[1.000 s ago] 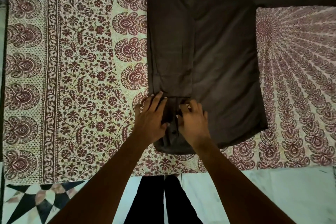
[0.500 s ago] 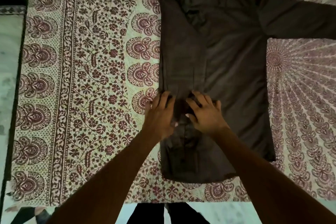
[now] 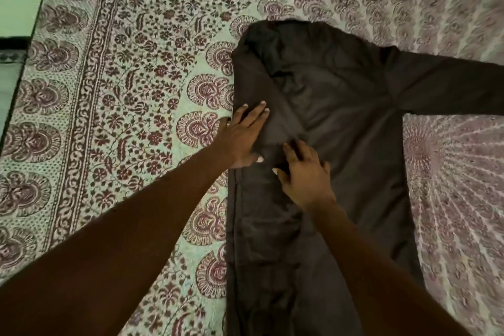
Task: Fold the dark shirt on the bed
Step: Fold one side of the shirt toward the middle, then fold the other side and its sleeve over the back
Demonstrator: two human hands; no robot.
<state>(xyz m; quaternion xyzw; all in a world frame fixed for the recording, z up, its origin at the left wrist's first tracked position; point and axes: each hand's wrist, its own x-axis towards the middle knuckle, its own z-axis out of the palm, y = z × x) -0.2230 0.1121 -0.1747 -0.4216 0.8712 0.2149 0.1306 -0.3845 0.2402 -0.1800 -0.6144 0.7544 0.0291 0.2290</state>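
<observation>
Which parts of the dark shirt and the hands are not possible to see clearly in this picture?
All in the head view:
- dark shirt: its hem is cut off by the bottom edge.
- right sleeve: its cuff is cut off by the right edge.
- Cloth under the left hand and right hand: hidden by them.
- bedsheet: its far pattern is blurred.

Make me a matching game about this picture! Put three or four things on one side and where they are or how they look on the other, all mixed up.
Things:
1. left hand
2. right hand
3. sleeve
4. bedsheet

States:
A. spread out to the right, not folded in
B. patterned, under the shirt
C. flat on the shirt's left edge
D. on the middle of the shirt, fingers bent

Pairs: 1-C, 2-D, 3-A, 4-B
</observation>
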